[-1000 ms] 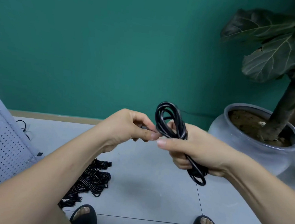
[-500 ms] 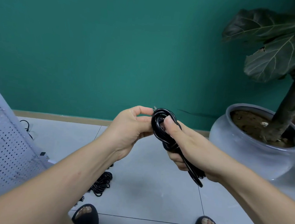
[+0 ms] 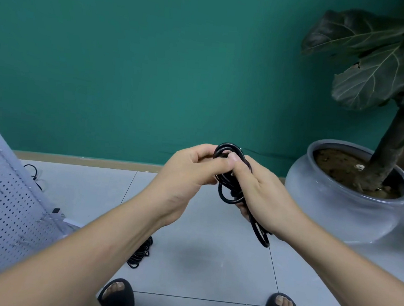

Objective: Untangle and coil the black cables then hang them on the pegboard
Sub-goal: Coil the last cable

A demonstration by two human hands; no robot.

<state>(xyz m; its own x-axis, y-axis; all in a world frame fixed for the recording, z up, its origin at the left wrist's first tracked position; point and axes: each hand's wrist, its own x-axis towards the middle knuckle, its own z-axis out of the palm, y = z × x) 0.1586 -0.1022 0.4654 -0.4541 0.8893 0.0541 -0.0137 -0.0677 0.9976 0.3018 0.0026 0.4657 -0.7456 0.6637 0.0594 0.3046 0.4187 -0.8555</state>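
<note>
Coiled black cable (image 3: 226,180) mid-air over the floor; right hand (image 3: 268,197) and left hand (image 3: 189,173) both have fingers curled round it. Pinch loops tight, tuck the end snug, then hang on pegboard (image 3: 0,208), left.

Cannot see middle of black cable (image 3: 225,183) inside left hand (image 3: 189,173) and right hand (image 3: 268,197); loses floor bundle (image 3: 141,253) behind forearm at 7 o'clock, pegboard (image 3: 3,208) past 9 o'clock edge.
</note>
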